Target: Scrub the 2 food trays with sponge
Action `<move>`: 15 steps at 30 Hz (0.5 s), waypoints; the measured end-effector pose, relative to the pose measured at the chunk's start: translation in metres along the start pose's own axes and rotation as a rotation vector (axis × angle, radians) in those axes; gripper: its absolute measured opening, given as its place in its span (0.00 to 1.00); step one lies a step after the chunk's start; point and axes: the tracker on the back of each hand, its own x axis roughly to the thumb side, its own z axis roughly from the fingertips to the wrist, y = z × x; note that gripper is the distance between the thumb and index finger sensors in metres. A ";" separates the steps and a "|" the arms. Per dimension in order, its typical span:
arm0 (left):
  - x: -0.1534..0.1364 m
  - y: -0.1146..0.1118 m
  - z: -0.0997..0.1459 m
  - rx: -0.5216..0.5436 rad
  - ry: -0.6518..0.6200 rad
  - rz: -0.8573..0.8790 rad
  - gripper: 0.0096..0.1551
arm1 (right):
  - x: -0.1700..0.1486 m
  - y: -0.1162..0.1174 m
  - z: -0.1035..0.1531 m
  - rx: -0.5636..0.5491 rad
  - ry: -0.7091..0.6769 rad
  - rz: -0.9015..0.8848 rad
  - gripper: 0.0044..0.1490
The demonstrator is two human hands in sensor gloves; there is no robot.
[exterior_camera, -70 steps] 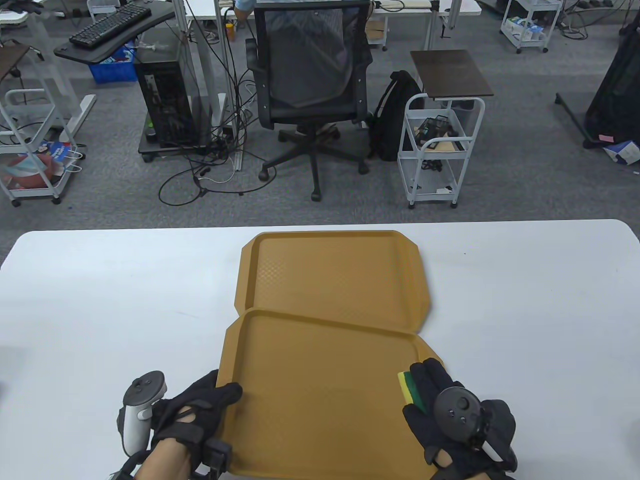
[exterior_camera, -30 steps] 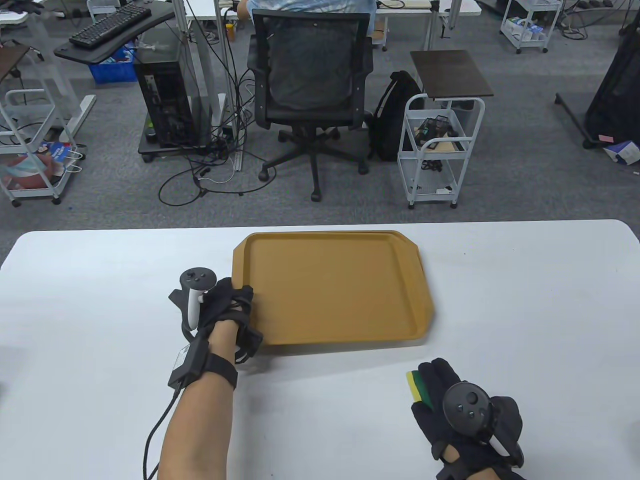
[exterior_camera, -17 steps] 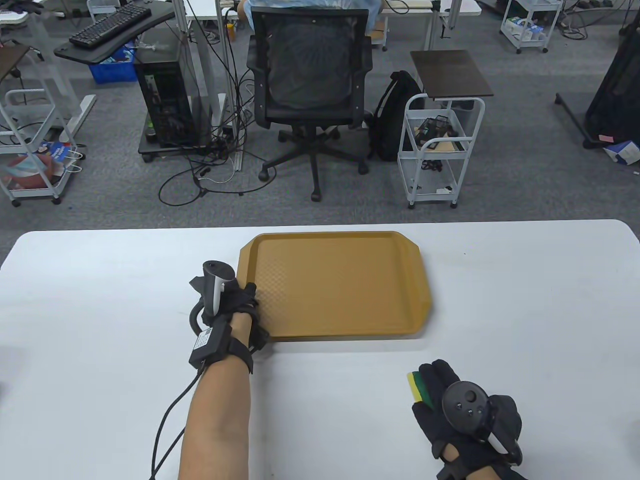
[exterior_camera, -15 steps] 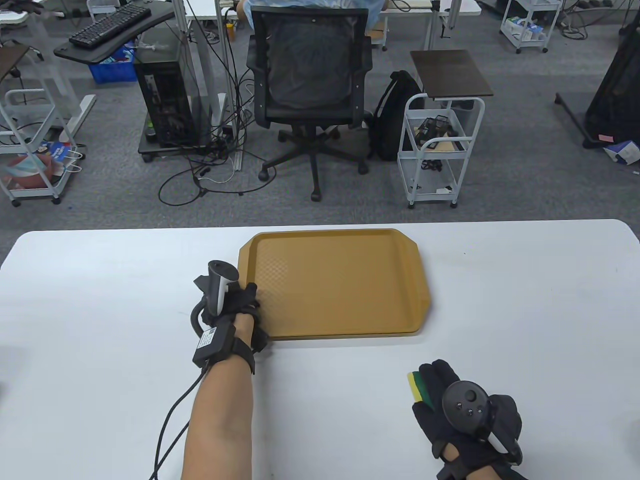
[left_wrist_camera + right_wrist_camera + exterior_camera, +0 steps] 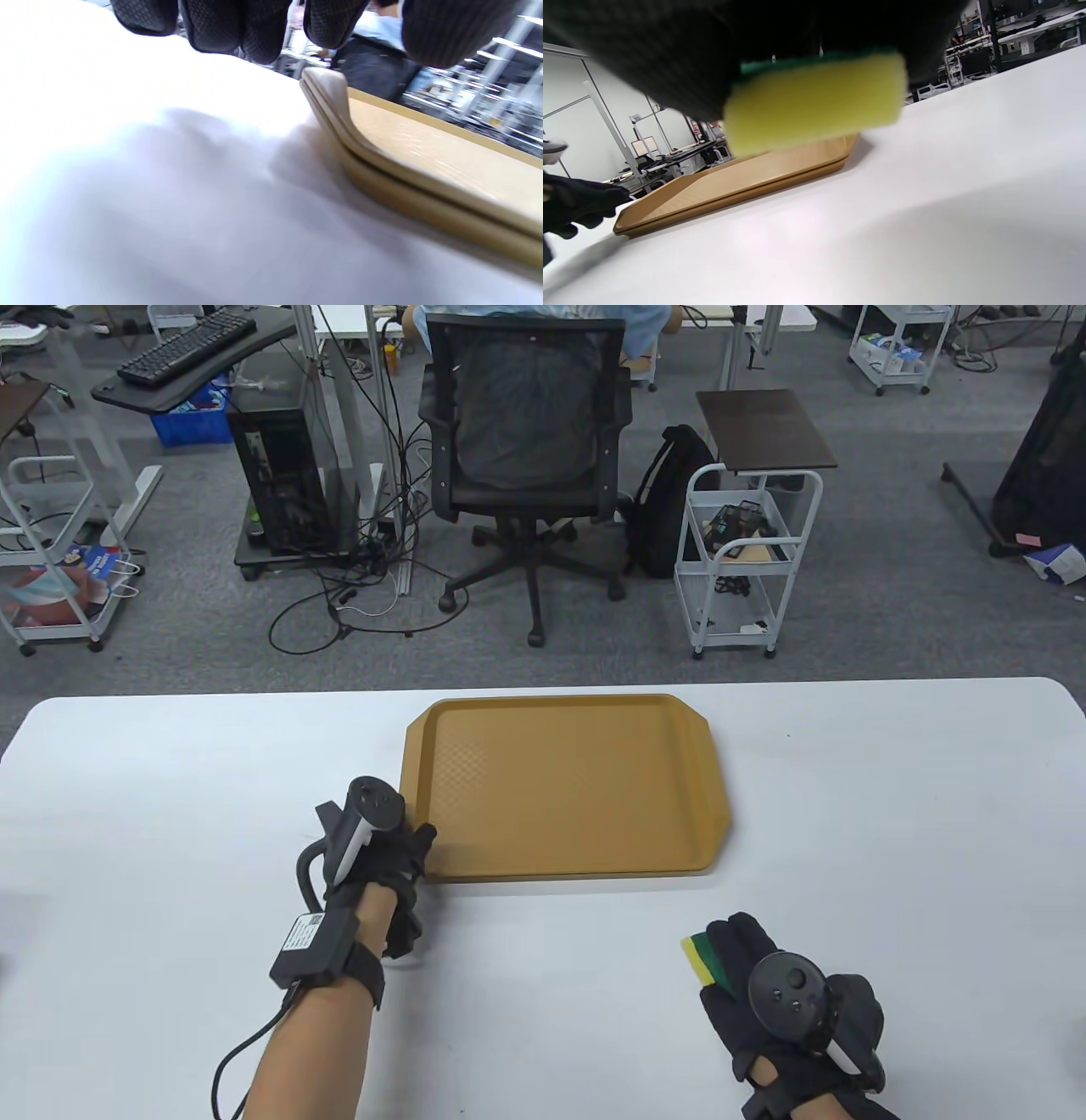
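The left hand [image 5: 392, 872] hangs with relaxed fingers holding nothing, just off the near-left corner of the two tan food trays [image 5: 567, 785], which lie nested one on the other in the middle of the white table [image 5: 891, 814]. The right hand [image 5: 785, 1001] grips a yellow-and-green sponge [image 5: 701, 957] near the table's front edge, well apart from the trays. The trays look like stiff, light, smooth plastic that would likely slide under scrubbing, so the raised rim at a corner [image 5: 326, 91] seems the best hold; the sponge is soft and should squash under pressure.
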 end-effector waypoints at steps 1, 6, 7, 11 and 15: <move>-0.003 0.002 0.014 0.013 -0.019 -0.023 0.48 | 0.001 0.002 -0.001 -0.003 -0.006 0.008 0.42; -0.012 0.012 0.076 0.019 -0.144 -0.013 0.52 | 0.001 0.012 -0.005 -0.008 -0.018 0.022 0.42; -0.013 0.014 0.084 0.034 -0.158 -0.031 0.52 | 0.001 0.014 -0.006 -0.005 -0.020 0.022 0.41; -0.017 0.012 0.125 0.045 -0.204 -0.026 0.54 | 0.001 0.025 -0.012 0.021 -0.024 0.051 0.39; -0.024 -0.003 0.149 0.041 -0.213 -0.067 0.55 | 0.002 0.040 -0.017 0.044 -0.025 0.077 0.37</move>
